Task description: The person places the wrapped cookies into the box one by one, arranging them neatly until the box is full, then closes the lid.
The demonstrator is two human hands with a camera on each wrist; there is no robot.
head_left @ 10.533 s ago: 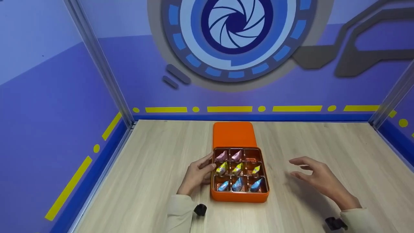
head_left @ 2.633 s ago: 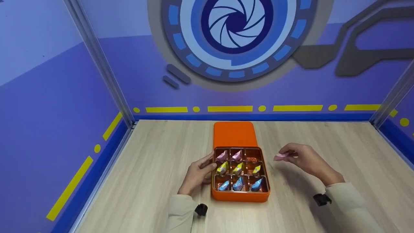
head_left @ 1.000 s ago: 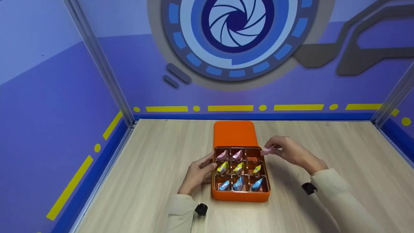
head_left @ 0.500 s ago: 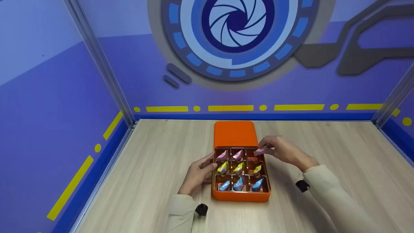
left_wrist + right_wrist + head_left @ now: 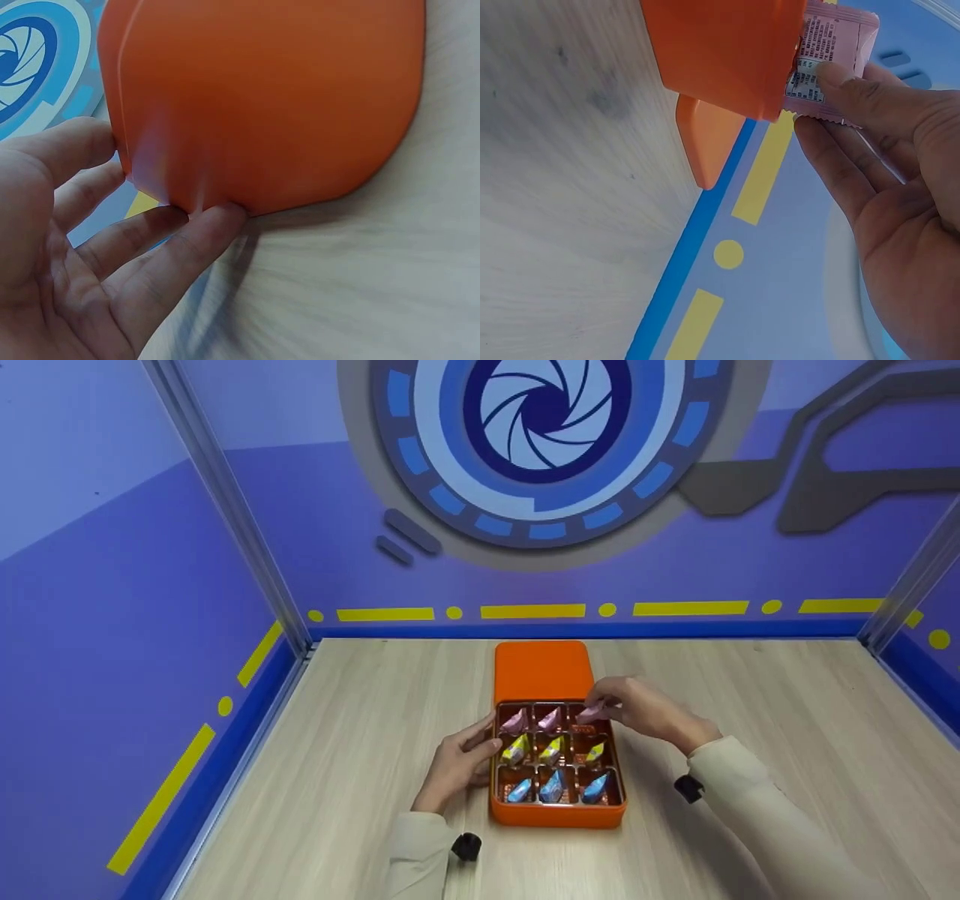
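1. The right hand (image 5: 637,709) pinches a pink candy packet (image 5: 590,711) between thumb and fingers (image 5: 840,79), just over the far right compartment of the orange tin (image 5: 556,816).
2. The left hand (image 5: 457,761) rests straight fingers (image 5: 187,247) against the tin's left wall.
3. Pink, yellow and blue candies fill the other compartments; the orange lid (image 5: 541,671) lies beyond on the tabletop (image 5: 360,750).

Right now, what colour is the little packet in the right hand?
Pink packet, pinched by the right hand; clearest in the right wrist view.

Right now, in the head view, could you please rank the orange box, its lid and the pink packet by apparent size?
1. Orange box.
2. Lid; it lies farther away and partly hidden behind the box, so these two may really match.
3. Pink packet, pinched in the right hand.
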